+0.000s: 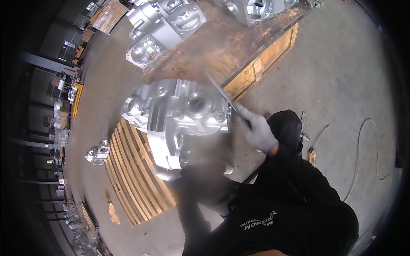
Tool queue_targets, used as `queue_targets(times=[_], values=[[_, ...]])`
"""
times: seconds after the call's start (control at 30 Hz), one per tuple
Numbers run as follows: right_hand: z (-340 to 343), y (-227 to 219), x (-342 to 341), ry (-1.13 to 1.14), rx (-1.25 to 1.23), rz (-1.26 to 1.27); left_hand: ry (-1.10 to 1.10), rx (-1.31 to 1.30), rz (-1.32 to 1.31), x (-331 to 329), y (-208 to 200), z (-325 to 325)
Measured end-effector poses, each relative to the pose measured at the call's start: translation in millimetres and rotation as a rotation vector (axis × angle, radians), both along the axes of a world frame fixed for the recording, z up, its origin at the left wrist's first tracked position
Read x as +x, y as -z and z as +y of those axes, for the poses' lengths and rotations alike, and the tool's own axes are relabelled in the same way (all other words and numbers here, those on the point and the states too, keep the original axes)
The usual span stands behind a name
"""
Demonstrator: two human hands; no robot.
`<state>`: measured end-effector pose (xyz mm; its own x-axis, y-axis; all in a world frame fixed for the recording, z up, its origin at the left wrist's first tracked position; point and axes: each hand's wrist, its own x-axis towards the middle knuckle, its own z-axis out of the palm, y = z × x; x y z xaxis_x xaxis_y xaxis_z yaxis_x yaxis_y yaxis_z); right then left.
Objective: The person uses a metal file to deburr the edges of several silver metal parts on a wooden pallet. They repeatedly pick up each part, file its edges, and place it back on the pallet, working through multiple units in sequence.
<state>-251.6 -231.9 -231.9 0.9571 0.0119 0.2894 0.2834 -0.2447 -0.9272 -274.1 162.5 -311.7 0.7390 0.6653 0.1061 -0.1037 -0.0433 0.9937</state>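
A large silvery metal casting (163, 143) with round bores and bosses lies in front of me at the near end of the wooden bench. My right hand (259, 131), in a pale grey glove, is closed round the near end of a long flat file (223, 93). The file slants up and left beside the casting's right edge; I cannot tell whether it touches. My left arm, in a black sleeve (190, 213), reaches up to the casting's near side. A blurred patch hides the fingers of my left hand there.
More castings (159, 32) stand on the far part of the brown bench top (239, 47). A slatted wooden pallet (136, 175) lies on the floor at left, with a small casting (99, 152) beside it. A thin hose (358, 158) curls across the floor at right.
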Motion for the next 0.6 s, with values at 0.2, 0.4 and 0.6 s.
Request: queue_targets(times=[0.2,0.4,0.6], values=[[-8,23,3,-0.091,0.176,0.329,0.050,-0.065,0.000,3,7,9],[-24,1,12,-0.209,0.427,0.406,-0.095,-0.119,0.047,1,0,1],[-36,21,17,-0.186,0.255,0.392,-0.024,-0.186,-0.066,7,-16,-15]])
